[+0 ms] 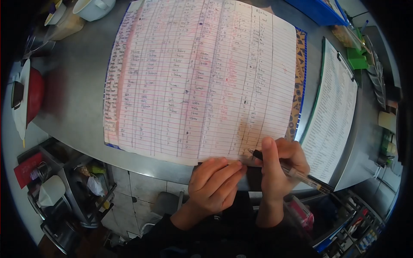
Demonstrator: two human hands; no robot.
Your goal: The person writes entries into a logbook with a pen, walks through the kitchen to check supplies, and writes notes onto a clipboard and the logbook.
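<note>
One pen [297, 175], likely light and best held near its tip, is gripped by the right hand [275, 172]. The floppy-looking notebook [172, 86] on the surface [73, 94] is touched by the left hand [214, 188], its grip unclear.

The notebook [202, 86] lies before me on the tabletop [73, 94]. To its right I have the clipboard [331, 112] (quite near it), and a cup [94, 8] stands by its far left corner.
</note>
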